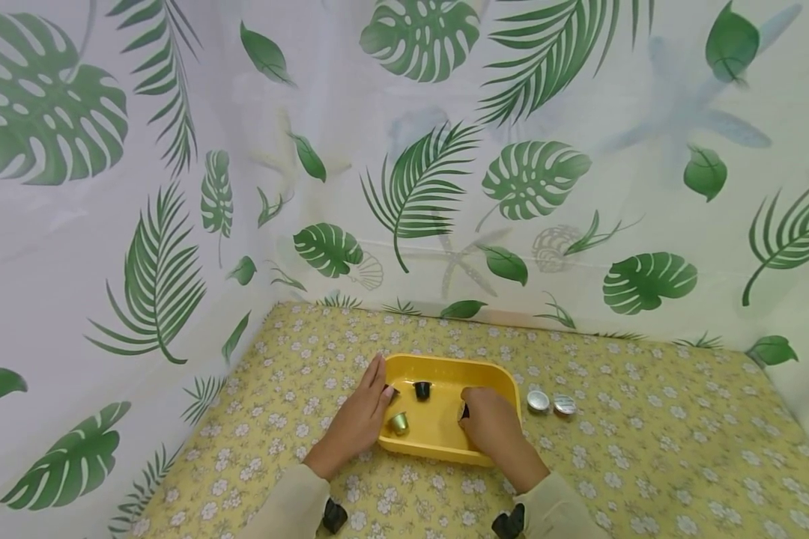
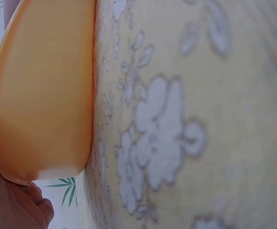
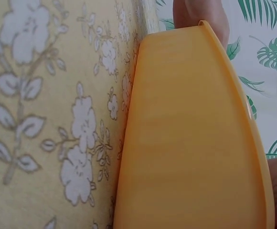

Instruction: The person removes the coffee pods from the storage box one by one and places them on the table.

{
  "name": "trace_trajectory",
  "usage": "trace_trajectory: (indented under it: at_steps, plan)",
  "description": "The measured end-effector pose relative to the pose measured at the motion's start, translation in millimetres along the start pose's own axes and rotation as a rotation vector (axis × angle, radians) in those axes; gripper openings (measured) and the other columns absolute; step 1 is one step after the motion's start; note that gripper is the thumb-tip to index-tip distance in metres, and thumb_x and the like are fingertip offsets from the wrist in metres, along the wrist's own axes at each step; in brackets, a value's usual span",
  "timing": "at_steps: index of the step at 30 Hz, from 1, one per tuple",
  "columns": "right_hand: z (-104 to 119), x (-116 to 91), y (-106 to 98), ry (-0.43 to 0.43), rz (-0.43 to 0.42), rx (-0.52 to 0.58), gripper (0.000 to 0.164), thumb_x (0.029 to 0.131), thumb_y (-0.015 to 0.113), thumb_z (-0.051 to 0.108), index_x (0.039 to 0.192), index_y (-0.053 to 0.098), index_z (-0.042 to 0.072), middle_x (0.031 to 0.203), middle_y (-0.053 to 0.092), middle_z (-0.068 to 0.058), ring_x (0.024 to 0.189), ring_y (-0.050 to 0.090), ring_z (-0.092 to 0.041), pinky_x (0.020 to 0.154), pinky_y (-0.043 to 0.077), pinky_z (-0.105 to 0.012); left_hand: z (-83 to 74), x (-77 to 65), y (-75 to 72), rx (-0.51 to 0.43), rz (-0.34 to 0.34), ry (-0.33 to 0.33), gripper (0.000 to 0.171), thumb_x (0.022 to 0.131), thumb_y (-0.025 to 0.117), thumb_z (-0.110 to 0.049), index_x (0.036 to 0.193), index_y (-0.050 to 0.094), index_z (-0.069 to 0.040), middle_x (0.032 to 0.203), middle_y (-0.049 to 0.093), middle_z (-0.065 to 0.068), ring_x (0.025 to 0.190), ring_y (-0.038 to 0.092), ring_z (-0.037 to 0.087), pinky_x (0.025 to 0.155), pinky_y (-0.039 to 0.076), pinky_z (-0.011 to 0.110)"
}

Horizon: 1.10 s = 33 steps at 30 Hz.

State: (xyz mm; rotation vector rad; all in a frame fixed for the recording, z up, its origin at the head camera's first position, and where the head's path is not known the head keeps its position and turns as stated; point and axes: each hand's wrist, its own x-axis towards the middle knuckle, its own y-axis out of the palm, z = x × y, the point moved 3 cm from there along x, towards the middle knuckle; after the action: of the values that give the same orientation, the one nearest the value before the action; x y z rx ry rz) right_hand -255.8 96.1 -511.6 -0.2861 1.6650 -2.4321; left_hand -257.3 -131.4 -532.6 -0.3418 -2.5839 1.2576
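A yellow plastic tray [image 1: 438,453] stands on the cloth, its side wall [image 2: 43,95] filling much of both wrist views. My left hand [image 1: 357,419] holds its left end, thumb over the rim and fingers outside. Inside lie a black coffee capsule [image 1: 422,390] and a green one [image 1: 399,424]. Another dark capsule [image 1: 395,392] shows partly beside my left thumb. Over the right part of the tray, my right hand [image 1: 492,423] has its fingers curled round a dark capsule [image 1: 465,412], mostly hidden by the fingers.
Two capsules with silver lids, a left one [image 1: 538,401] and a right one [image 1: 564,405], sit on the cloth just right of the tray. Yellow flowered cloth [image 1: 647,449] covers the table. Leaf-printed white curtains [image 1: 431,299] rise behind and at the left.
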Motion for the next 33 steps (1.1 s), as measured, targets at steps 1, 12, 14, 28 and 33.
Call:
trace_trajectory:
  at_steps: [1,12,14,28,33]
  plan:
    - [-0.3,0.1,0.3,0.000,-0.002,-0.001,0.020,0.082,0.085,0.008,0.096,0.072,0.003,0.085,0.068,-0.007,0.070,0.061,-0.018,0.062,0.049,-0.034,-0.2,-0.1,0.1,0.001,0.001,0.000,0.060,0.114,0.029,-0.034,0.163,0.006,-0.010,0.169,-0.006,-0.004,0.153,0.016,0.024,0.120,0.027,0.046]
    - [-0.5,-0.8,1.2,0.006,-0.012,0.003,0.029,0.081,0.086,0.007,0.107,0.074,0.001,0.098,0.072,-0.012,0.084,0.068,-0.025,0.072,0.057,-0.040,0.1,-0.1,1.1,0.006,-0.002,-0.002,0.059,0.114,0.029,-0.034,0.163,0.003,-0.013,0.169,-0.006,-0.004,0.154,0.015,0.023,0.121,0.026,0.046]
    - [-0.1,-1.4,0.7,0.008,-0.016,0.008,0.031,0.081,0.086,0.008,0.109,0.074,0.001,0.099,0.072,-0.012,0.086,0.068,-0.026,0.073,0.057,-0.040,0.2,0.0,1.2,0.008,-0.003,0.000,0.059,0.114,0.029,-0.034,0.163,0.003,-0.013,0.169,-0.006,-0.003,0.154,0.015,0.023,0.121,0.026,0.046]
    - [-1.0,-2.1,-3.6,0.014,-0.050,0.062,0.039,0.084,0.084,0.010,0.120,0.071,0.001,0.109,0.072,-0.013,0.097,0.069,-0.029,0.081,0.058,-0.045,-0.5,-0.1,0.5,0.008,-0.007,-0.002,0.059,0.114,0.031,-0.034,0.163,0.004,-0.014,0.169,-0.005,-0.003,0.153,0.018,0.024,0.120,0.028,0.047]
    - [-0.4,-3.7,-6.3,0.026,-0.042,0.094,0.040,0.085,0.084,0.011,0.122,0.071,0.001,0.114,0.072,-0.013,0.102,0.068,-0.031,0.086,0.057,-0.047,-0.1,-0.3,0.9,0.000,-0.008,-0.003,0.059,0.114,0.031,-0.034,0.163,0.004,-0.014,0.169,-0.006,-0.004,0.153,0.018,0.024,0.120,0.028,0.047]
